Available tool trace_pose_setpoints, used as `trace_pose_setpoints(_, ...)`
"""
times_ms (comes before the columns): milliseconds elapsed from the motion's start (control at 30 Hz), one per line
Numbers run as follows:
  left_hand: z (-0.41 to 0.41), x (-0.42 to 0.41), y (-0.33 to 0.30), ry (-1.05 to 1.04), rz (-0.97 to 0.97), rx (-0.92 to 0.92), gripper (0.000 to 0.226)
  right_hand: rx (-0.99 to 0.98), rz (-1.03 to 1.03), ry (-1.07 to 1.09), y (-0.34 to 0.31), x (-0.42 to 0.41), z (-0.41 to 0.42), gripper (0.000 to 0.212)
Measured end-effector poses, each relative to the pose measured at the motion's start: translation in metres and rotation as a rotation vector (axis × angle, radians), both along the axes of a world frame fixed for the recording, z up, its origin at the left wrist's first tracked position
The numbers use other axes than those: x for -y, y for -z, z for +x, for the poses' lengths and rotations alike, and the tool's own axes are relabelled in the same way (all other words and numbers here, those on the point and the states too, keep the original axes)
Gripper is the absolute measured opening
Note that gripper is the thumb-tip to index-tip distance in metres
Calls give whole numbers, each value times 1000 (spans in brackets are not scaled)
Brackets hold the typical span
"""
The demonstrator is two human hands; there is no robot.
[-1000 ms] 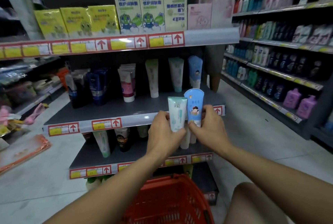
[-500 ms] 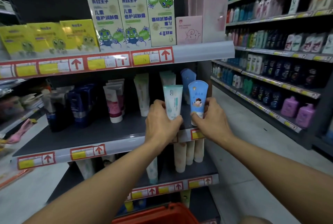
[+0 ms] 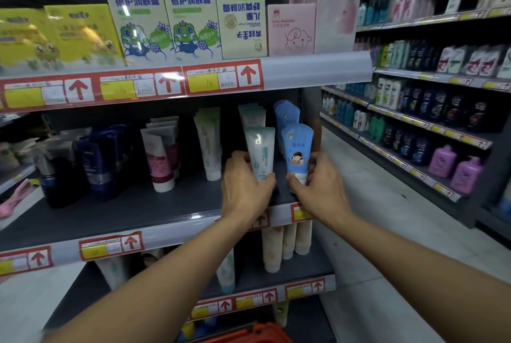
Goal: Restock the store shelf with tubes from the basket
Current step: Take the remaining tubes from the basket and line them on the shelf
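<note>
A big store shelf unit (image 3: 154,212) fills the view, with grey boards and red-and-yellow price tags along each front edge. On the right, a long aisle rack (image 3: 431,132) runs away, packed with bottles in blue, white, black and purple.

On the top board stand tall green frog boxes (image 3: 163,8), yellow boxes (image 3: 60,36) to their left and a small pink box (image 3: 291,29) to their right.

The middle board holds rows of tubes standing on their caps: dark blue tubes (image 3: 96,160) at the left, then pink and white tubes (image 3: 159,157), then pale green tubes (image 3: 208,143).

The left hand (image 3: 244,190) grips a mint tube (image 3: 260,152) low down, with fingers and thumb curled round it. The tube is upright over the middle board, just in front of a row of the same kind (image 3: 252,116).

The right hand (image 3: 318,188) grips a blue tube (image 3: 297,149) with a cartoon child on it, fingers wrapped round its lower end. It stands upright just beside the mint tube, in front of more blue tubes (image 3: 286,113).

On the board below stand cream tubes (image 3: 287,243).

At the very bottom, the rim of the red basket (image 3: 249,335) peeks in.
</note>
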State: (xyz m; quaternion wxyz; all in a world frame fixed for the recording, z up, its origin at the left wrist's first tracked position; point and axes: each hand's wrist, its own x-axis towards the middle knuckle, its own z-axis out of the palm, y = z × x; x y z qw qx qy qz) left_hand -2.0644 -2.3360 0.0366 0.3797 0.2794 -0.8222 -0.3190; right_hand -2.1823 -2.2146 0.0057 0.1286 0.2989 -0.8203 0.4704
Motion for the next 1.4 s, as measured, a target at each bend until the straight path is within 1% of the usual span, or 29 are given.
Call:
trace_pose_setpoints(100, 1, 0, 3, -8, -12, 17, 59, -4, 52, 8, 3, -3, -2, 52)
trace_pose_setpoints(167, 1, 0, 5, -19, -29, 55, 62, -77, 155, 42, 5, -6, -5, 53)
trace_pose_setpoints(267, -1, 1, 4, -54, -17, 130, 57, -146, 297, 51, 7, -7, -12, 42)
trace_pose_setpoints(300, -2, 2, 4, -62, -6, 141, 55, -136, 317, 55, 7, -6, -14, 39)
trace_pose_setpoints(367, -6, 4, 2, -67, 13, 163, 53, -90, 341, 62, 4, -1, -21, 41)
trace_pose_setpoints(500, -15, 10, -2, -76, 66, 206, 52, 18, 378, 72, -2, 11, -34, 60)
trace_pose_setpoints(633, -27, 18, -5, -100, 65, 230, 53, 52, 430, 72, -9, 21, -48, 51)
trace_pose_setpoints(733, -34, 24, -4, -116, 63, 248, 50, 56, 447, 84, -11, 28, -59, 50)
trace_pose_setpoints(900, -44, 33, -2, -133, 48, 246, 51, 52, 447, 106, -12, 39, -72, 54)
trace_pose_setpoints(1100, -50, 39, 6, -117, 87, 167, 51, 60, 421, 121, -13, 48, -81, 50)
trace_pose_setpoints(1400, -55, 47, 13, -88, 74, 145, 57, 8, 403, 96, -7, 49, -82, 47)
